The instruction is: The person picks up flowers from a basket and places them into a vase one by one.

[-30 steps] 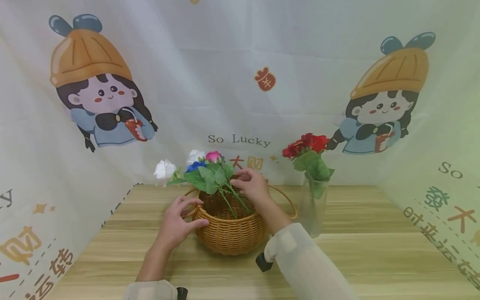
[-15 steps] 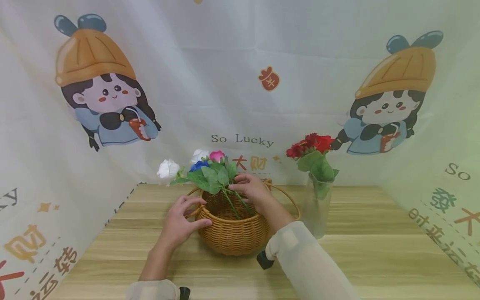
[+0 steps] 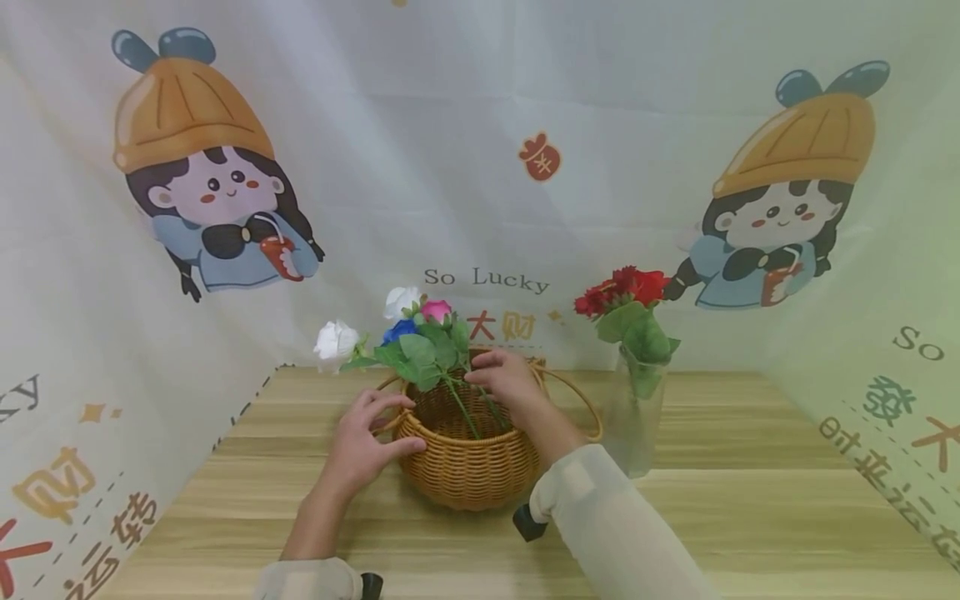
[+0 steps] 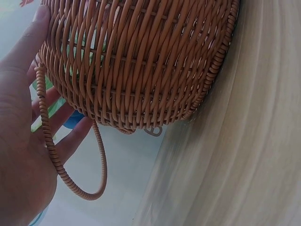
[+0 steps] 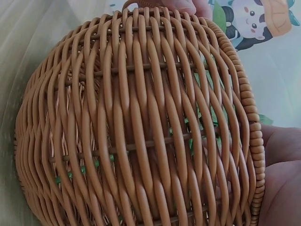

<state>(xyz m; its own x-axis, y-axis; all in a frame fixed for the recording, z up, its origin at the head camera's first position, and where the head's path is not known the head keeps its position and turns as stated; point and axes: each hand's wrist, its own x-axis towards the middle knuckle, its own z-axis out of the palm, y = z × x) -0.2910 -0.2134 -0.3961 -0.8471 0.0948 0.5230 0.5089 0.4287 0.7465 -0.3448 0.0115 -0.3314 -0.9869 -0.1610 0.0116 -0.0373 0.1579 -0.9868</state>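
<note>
A round brown wicker basket point(image 3: 467, 473) stands on the table. My left hand point(image 3: 363, 442) grips its left rim, thumb in front and fingers round the side by the hanging handle point(image 4: 70, 183). Over the opening, my right hand point(image 3: 512, 387) has its fingers curled at the green stems point(image 3: 463, 408) of the artificial flowers; which stem they pinch is hidden. A white rose point(image 3: 402, 302), a pink rose point(image 3: 437, 312) and a blue rose point(image 3: 399, 332) lean left over the rim. Another white rose point(image 3: 337, 340) hangs furthest left, past the basket.
Right of the basket stands a clear vase point(image 3: 628, 437) with red flowers point(image 3: 626, 290) in it. The basket's right handle point(image 3: 581, 392) sticks out towards the vase. A printed cloth point(image 3: 420, 167) hangs behind the wooden table point(image 3: 750, 500).
The upper white rose has shifted up beside the pink one. My right hand has moved slightly right and down at the stems. My left hand keeps its place on the rim.
</note>
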